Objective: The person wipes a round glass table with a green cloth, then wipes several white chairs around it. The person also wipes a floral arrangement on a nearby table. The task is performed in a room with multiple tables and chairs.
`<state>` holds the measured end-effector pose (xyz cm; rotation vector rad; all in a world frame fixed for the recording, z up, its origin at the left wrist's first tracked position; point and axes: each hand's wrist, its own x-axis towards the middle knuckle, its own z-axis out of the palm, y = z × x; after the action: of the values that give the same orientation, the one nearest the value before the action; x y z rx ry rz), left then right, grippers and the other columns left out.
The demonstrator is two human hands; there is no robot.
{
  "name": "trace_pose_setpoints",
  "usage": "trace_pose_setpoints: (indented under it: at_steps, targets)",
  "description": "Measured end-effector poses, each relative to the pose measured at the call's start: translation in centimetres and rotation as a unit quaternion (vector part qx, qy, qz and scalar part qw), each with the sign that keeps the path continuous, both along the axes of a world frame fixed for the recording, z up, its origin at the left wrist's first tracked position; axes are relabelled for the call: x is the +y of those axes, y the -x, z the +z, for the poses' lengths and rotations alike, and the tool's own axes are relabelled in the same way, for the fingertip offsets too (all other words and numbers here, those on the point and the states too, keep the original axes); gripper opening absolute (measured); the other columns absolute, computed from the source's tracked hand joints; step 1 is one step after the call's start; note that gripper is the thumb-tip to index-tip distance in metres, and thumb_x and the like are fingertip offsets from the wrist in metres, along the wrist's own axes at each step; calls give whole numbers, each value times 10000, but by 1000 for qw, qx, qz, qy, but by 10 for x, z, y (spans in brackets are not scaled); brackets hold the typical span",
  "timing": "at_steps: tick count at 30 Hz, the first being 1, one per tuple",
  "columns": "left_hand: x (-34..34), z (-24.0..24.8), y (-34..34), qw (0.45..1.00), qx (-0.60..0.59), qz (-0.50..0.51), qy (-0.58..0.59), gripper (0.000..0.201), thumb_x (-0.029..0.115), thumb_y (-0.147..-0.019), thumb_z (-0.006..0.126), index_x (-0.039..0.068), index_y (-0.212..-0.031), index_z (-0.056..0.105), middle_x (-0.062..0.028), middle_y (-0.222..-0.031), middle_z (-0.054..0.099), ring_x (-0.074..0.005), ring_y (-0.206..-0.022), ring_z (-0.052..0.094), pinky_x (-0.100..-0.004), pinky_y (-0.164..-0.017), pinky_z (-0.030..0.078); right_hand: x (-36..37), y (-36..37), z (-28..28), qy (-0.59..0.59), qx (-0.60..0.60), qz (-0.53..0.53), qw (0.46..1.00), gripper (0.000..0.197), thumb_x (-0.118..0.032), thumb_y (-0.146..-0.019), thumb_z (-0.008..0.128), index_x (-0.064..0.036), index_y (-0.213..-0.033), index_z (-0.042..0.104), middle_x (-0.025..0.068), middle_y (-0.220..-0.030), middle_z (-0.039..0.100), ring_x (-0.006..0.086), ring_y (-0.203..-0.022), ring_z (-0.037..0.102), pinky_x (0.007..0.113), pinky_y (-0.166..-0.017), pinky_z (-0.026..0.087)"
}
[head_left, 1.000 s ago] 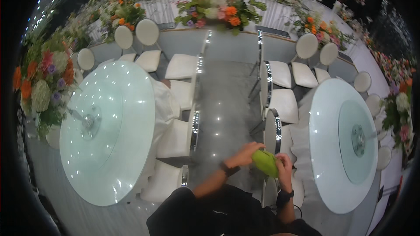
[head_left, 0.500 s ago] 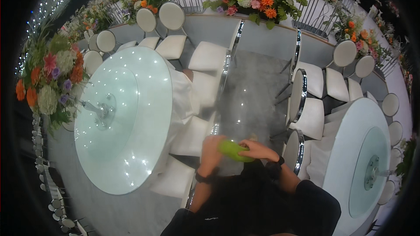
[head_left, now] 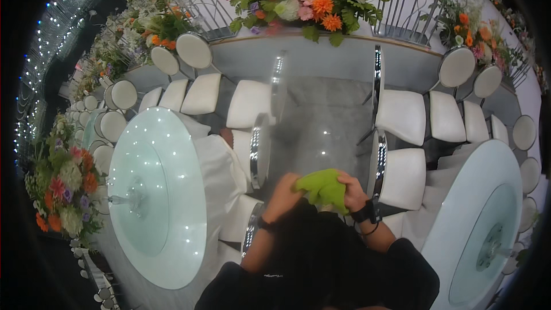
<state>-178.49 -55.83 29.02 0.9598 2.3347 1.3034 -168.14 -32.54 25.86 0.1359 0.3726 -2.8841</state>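
A lime-green cloth [head_left: 322, 188] stretches, bunched and creased, between my two hands in front of my body. My left hand [head_left: 283, 196] pinches its left end, fingers closed. At the opposite end, my right hand [head_left: 353, 193] grips the cloth's upper right edge, with the thumb side toward the cloth. The cloth hangs lower on the right, and a small pale patch shows beneath it that I cannot make out. Both hands are in the air over the aisle, apart from the chairs and tables.
Round glass-topped tables stand on the left [head_left: 189, 218] and right [head_left: 436, 241]. White chairs with glittering frames [head_left: 259, 152] line both sides of the grey aisle floor [head_left: 327, 109]. A low raised stage edge [head_left: 330, 54] with flower arrangements [head_left: 313, 8] crosses the far end.
My hands have moved apart, and the green cloth has gone from a narrow bundle to a wider, more open shape. The whole view has shifted, with the tables and stage sitting lower.
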Motion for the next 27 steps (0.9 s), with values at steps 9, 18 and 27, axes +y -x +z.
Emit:
trace_pose_setpoints:
  at_steps: [9, 18, 27]
  targets:
    - [152, -1, 152, 994, -57, 21, -95, 286, 84, -865, 749, 33, -1138, 679, -173, -1133, 687, -372, -1052, 656, -418, -909, 520, 96, 77, -31, 25, -104, 19, 994, 556, -90, -986, 601, 62, -1505, 472, 234, -1453, 598, 343, -1294, 641, 459, -1075, 556]
    - [267, 3, 357, 983, -119, -108, -93, 392, 149, -924, 749, 53, -1296, 669, -159, -1244, 711, -326, -1175, 675, -405, -1032, 515, 225, 264, -8, 86, -25, -171, 981, 552, -287, -1012, 523, 57, -1443, 551, 243, -1400, 646, 408, -1269, 635, 544, -1119, 495]
    - [286, -8, 478, 992, -107, 64, -33, 332, 136, -968, 711, 34, -1283, 685, -169, -1182, 757, -275, -1080, 744, -381, -936, 574, 305, 421, -24, 76, 16, -239, 968, 587, -185, -957, 707, -40, -1503, 546, 157, -1488, 607, 361, -1377, 556, 532, -1205, 398]
